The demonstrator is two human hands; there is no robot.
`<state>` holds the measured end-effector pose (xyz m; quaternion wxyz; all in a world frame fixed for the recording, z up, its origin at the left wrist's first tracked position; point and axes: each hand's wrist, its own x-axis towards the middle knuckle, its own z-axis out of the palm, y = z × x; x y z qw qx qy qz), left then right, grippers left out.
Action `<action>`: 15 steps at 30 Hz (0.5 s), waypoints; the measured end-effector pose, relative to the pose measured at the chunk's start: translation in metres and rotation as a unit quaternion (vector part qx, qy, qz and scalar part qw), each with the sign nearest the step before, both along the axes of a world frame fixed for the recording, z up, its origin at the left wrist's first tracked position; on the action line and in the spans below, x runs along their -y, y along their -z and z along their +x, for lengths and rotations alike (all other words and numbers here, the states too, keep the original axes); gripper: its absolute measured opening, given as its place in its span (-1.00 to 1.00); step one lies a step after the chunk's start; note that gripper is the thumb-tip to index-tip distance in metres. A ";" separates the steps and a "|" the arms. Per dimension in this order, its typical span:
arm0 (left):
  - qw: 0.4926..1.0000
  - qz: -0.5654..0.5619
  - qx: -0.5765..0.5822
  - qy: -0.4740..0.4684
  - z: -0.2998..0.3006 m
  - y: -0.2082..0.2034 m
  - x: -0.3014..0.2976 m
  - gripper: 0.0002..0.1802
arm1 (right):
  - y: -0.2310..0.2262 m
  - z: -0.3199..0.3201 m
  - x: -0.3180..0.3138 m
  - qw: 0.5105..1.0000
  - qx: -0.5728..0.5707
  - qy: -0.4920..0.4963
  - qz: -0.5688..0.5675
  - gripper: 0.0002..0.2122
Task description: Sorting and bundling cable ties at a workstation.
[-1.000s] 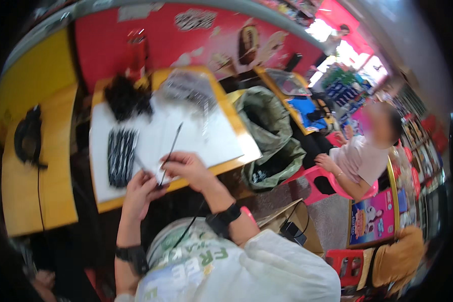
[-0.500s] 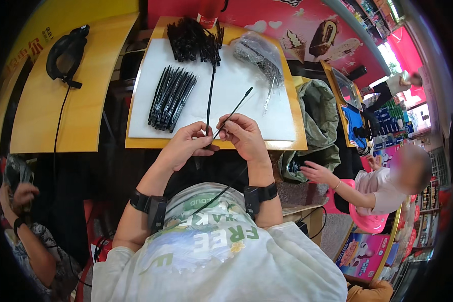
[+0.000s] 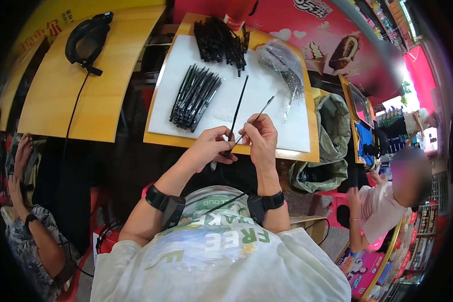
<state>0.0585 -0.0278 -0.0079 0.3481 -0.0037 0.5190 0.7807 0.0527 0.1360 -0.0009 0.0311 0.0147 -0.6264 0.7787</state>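
Above the near edge of the wooden table (image 3: 156,135), my left hand (image 3: 209,147) pinches a slender black stick (image 3: 240,104) that points away from me. My right hand (image 3: 261,138) grips a second thin dark stick (image 3: 266,107), slanting up to the right. The near ends of both sticks meet close to the left fingertips, where the fingers partly hide them. On the white sheet (image 3: 231,93) covering the table lies a neat bundle of glossy black sticks (image 3: 196,98). Behind it is a looser heap of black sticks (image 3: 219,43).
A clear plastic bag (image 3: 282,63) sits at the sheet's back right. Right of the table stands a green-grey sack (image 3: 332,123). One person (image 3: 370,206) sits at right, another's arm (image 3: 40,239) shows at left. A black looped object (image 3: 88,43) with a cord lies on the left table.
The view has shifted, so the table appears farther right. Both hands keep their sticks close together. The person at right has drawn a hand back from the sack.
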 end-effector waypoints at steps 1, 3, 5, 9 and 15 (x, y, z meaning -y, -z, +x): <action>1.000 -0.004 0.001 -0.004 0.000 0.003 0.001 -0.90 | 0.000 -0.002 0.004 1.000 0.001 -0.004 -0.004 -0.91; 0.999 0.000 -0.030 -0.042 -0.002 0.000 -0.003 -0.84 | 0.000 -0.008 0.004 1.000 0.001 -0.002 0.015 -0.92; 0.996 -0.038 -0.047 -0.066 -0.002 -0.011 -0.001 -0.74 | -0.002 -0.014 -0.002 0.999 0.009 -0.014 0.042 -0.75; 0.916 -0.205 -0.255 -0.233 -0.026 0.006 0.032 -0.64 | -0.019 -0.019 -0.053 0.992 0.015 0.100 0.078 -0.39; 0.775 -0.496 -0.335 -0.203 -0.043 -0.003 0.057 -0.70 | 0.007 0.009 -0.214 0.875 -0.047 0.473 -0.094 -0.40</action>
